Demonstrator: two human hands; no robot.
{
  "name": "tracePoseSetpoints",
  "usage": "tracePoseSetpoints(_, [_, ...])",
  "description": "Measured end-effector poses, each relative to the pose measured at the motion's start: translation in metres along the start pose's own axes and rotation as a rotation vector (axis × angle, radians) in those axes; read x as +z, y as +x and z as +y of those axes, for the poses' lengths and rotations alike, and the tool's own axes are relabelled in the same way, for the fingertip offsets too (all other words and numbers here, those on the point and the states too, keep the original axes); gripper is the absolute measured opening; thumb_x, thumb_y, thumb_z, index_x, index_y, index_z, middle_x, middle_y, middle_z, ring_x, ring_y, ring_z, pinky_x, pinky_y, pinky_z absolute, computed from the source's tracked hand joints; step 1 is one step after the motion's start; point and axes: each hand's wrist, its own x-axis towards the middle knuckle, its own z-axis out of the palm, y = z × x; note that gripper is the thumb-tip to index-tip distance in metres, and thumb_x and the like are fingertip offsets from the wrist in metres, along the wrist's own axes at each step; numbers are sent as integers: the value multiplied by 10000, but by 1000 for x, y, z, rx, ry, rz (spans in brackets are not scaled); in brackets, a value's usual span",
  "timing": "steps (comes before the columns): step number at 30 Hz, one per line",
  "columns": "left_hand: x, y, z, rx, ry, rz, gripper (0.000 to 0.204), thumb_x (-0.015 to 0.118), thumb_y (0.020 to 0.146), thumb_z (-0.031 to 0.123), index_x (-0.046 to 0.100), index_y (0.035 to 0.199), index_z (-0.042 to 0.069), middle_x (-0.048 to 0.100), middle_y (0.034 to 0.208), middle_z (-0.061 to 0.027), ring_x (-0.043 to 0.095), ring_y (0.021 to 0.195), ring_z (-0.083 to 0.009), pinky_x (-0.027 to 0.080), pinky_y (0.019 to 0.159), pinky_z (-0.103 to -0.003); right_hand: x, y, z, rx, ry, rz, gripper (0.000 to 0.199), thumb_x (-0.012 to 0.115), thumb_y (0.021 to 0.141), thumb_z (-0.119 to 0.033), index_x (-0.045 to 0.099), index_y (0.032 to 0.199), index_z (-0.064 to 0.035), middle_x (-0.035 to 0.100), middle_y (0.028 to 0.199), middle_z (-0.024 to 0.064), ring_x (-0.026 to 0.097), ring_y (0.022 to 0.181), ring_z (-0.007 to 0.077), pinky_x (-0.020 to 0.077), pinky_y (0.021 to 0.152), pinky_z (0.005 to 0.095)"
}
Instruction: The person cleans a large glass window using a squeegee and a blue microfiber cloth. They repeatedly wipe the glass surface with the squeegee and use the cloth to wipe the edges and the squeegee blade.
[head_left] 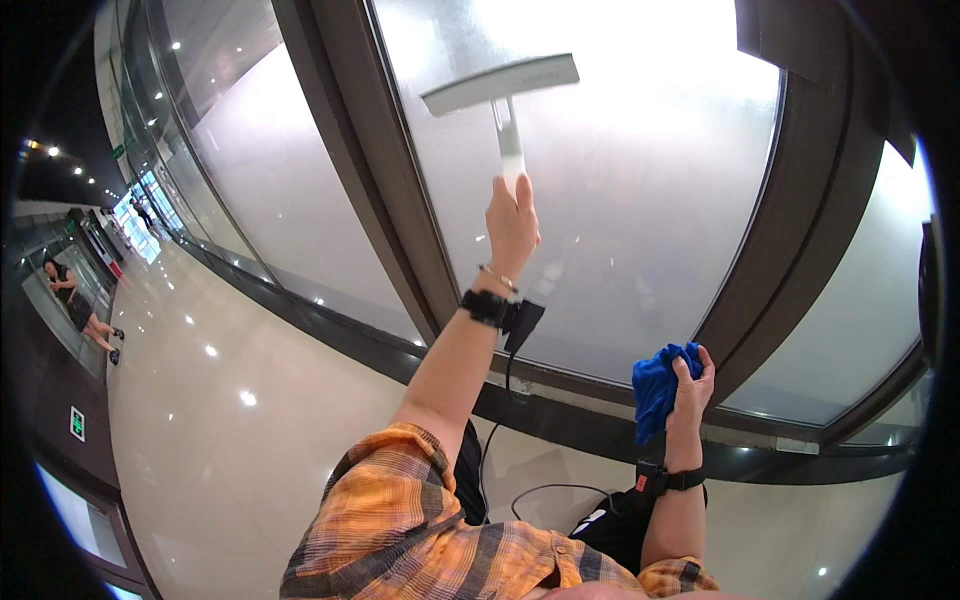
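Observation:
My left hand is raised and wrapped round the handle of a white squeegee. The squeegee's wide head lies across the upper part of a frosted glass panel; whether its blade touches the glass I cannot tell. Lower down on the right, my right hand grips a crumpled blue cloth, which hangs below the fingers, in front of the panel's lower right frame. Each wrist wears a black strapped device, and a dark cable runs down from the left one.
A dark frame borders the glass, with a dark sill along its foot. Shiny beige floor stretches down a corridor to the left. A person stands by the far left wall. A black cable loops near my legs.

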Motion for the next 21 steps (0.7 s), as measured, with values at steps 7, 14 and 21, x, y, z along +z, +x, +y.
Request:
tracePoseSetpoints(7, [40,-105,-117,96,234,20,354,410,999,353,420,1111,17,606,751,-248,585,713,-469,441,561,-525,3,0,0,-9,-39,19,609,742,768,-143,468,1307,-70,536,1169,99,546,1047,209,467,913,340])
tracePoseSetpoints(14, [31,-123,-135,159,193,-13,367,430,996,347,434,1157,17,612,754,-242,576,698,-473,457,588,-525,2,-3,-1,-13,-27,15,614,744,768,-158,465,1309,-72,528,1186,103,540,1061,221,454,932,349])
tracePoseSetpoints(21, [14,2,29,-13,-47,-24,383,410,1006,386,386,951,7,461,517,-84,490,355,-199,364,331,-326,2,-3,-3,-14,-51,25,619,752,770,-175,464,1309,-75,527,1188,98,535,1073,221,452,937,355])
